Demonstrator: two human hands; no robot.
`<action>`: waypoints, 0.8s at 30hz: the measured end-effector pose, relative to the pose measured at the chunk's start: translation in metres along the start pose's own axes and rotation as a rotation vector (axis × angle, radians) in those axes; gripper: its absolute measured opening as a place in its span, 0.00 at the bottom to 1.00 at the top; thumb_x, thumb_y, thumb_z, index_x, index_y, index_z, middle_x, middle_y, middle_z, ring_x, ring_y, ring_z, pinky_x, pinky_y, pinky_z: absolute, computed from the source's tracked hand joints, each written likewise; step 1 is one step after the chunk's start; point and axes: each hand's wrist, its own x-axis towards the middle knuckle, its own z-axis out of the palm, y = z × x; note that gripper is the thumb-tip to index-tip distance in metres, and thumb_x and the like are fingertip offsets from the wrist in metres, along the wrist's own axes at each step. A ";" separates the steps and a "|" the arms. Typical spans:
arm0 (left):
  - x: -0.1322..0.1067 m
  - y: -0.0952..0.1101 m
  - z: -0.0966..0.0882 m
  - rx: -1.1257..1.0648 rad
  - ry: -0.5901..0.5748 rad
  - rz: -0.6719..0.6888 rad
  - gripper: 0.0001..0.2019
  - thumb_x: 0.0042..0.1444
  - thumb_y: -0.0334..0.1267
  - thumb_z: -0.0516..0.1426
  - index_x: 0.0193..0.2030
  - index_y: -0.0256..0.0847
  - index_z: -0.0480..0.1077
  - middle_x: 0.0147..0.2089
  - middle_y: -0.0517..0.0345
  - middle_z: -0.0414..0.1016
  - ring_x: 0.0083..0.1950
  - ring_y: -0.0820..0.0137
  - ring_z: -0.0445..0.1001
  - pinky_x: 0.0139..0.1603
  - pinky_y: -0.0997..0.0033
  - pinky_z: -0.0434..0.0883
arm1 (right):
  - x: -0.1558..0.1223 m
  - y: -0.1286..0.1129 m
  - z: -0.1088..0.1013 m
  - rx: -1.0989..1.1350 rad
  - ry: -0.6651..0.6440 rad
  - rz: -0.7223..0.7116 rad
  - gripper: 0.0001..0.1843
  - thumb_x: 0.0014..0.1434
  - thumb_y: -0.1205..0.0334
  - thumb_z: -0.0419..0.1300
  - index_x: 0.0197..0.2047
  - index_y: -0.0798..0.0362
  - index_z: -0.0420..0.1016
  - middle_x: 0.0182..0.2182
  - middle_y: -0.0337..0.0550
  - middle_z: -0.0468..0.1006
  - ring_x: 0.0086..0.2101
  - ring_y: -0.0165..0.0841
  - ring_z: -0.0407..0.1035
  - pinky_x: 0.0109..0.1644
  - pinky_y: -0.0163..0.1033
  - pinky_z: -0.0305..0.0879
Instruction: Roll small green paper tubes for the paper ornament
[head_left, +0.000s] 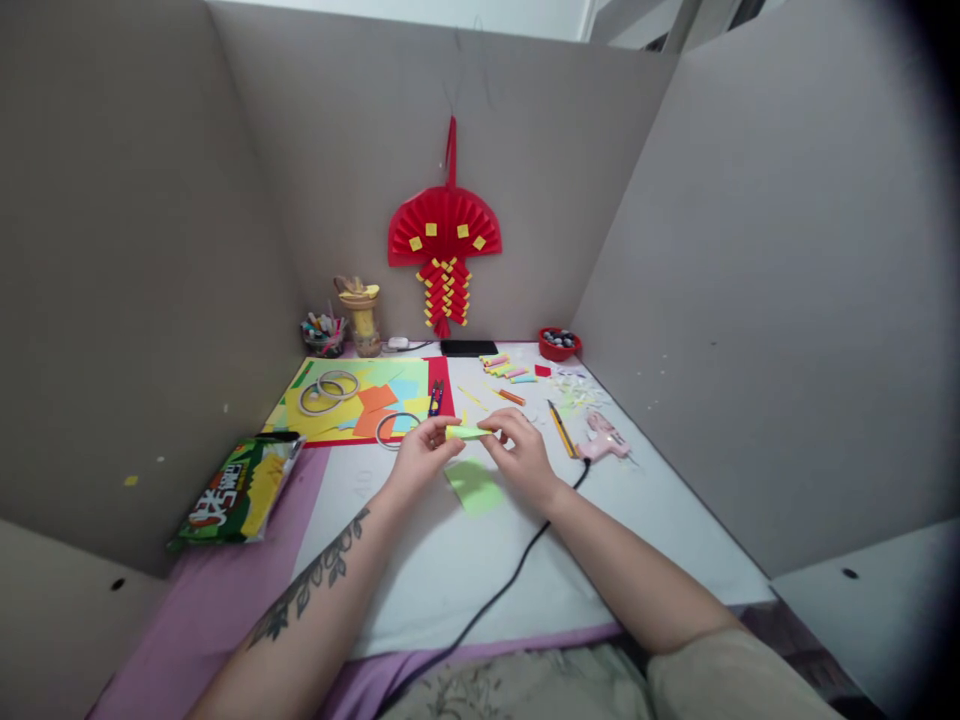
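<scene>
Both my hands meet above the white table (450, 560) and pinch a small rolled strip of light green paper (466, 432). My left hand (421, 455) grips its left end with the fingers closed. My right hand (521, 452) grips the right end the same way. Just under the hands lies a flat light green paper square (475, 487). A black cord (495, 590) runs from below my right wrist toward the near table edge.
Sheets of coloured paper (360, 395) with tape rolls (328, 390) lie at the back left, small rolled paper pieces (506, 367) behind. A pink glue gun (604, 440) and pencil (559, 428) sit right. Snack bag (240, 490) at left. Red paper ornament (444, 240) hangs on the wall.
</scene>
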 end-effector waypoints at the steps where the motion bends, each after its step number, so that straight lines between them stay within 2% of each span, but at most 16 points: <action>1: 0.000 -0.002 0.000 0.032 0.005 0.015 0.18 0.44 0.39 0.63 0.43 0.36 0.70 0.29 0.60 0.70 0.31 0.75 0.68 0.33 0.74 0.67 | 0.000 -0.001 0.000 0.004 -0.005 0.035 0.05 0.56 0.64 0.56 0.34 0.50 0.73 0.32 0.43 0.72 0.34 0.33 0.67 0.30 0.36 0.64; 4: 0.001 -0.006 -0.001 0.076 -0.002 0.019 0.18 0.45 0.40 0.62 0.43 0.37 0.71 0.29 0.60 0.69 0.29 0.75 0.67 0.31 0.75 0.65 | -0.001 -0.002 -0.001 0.011 -0.006 0.153 0.06 0.56 0.64 0.55 0.28 0.52 0.71 0.27 0.41 0.72 0.29 0.31 0.66 0.30 0.36 0.61; 8: -0.001 -0.007 0.001 0.045 -0.036 -0.011 0.16 0.47 0.40 0.60 0.44 0.37 0.70 0.31 0.58 0.71 0.30 0.74 0.68 0.32 0.75 0.66 | -0.001 -0.002 0.000 0.031 -0.002 0.253 0.09 0.55 0.62 0.54 0.24 0.53 0.68 0.25 0.40 0.71 0.27 0.30 0.65 0.30 0.35 0.60; 13: -0.001 -0.008 0.002 0.032 -0.042 -0.012 0.14 0.45 0.36 0.60 0.40 0.37 0.69 0.34 0.58 0.72 0.33 0.73 0.69 0.34 0.75 0.65 | -0.002 0.000 0.003 0.004 -0.053 0.280 0.11 0.54 0.62 0.54 0.22 0.54 0.69 0.23 0.39 0.70 0.26 0.29 0.64 0.31 0.34 0.59; 16: 0.000 -0.009 0.002 0.083 -0.024 -0.007 0.10 0.46 0.39 0.60 0.34 0.36 0.70 0.29 0.60 0.70 0.30 0.75 0.67 0.31 0.76 0.63 | -0.005 0.000 0.003 -0.003 -0.107 0.288 0.11 0.54 0.61 0.55 0.23 0.54 0.70 0.22 0.39 0.70 0.25 0.29 0.64 0.30 0.34 0.59; 19: 0.000 -0.009 0.001 0.093 0.005 -0.017 0.11 0.48 0.42 0.59 0.32 0.36 0.70 0.26 0.61 0.70 0.27 0.75 0.66 0.29 0.76 0.62 | -0.008 0.003 0.003 0.013 -0.104 0.335 0.12 0.54 0.58 0.55 0.24 0.54 0.70 0.23 0.40 0.71 0.26 0.30 0.64 0.30 0.34 0.60; 22: 0.001 -0.012 -0.001 0.075 0.056 -0.011 0.11 0.47 0.43 0.59 0.31 0.36 0.70 0.27 0.61 0.71 0.28 0.74 0.68 0.30 0.76 0.63 | -0.008 0.006 -0.004 0.031 -0.065 0.406 0.12 0.54 0.56 0.56 0.25 0.54 0.72 0.23 0.40 0.72 0.26 0.31 0.65 0.30 0.35 0.61; 24: 0.002 -0.014 -0.003 0.067 0.089 -0.025 0.12 0.46 0.44 0.60 0.32 0.36 0.71 0.28 0.60 0.72 0.29 0.74 0.69 0.30 0.76 0.64 | -0.012 0.004 -0.022 0.038 -0.034 0.439 0.12 0.54 0.55 0.57 0.27 0.54 0.73 0.24 0.41 0.73 0.26 0.32 0.66 0.31 0.37 0.62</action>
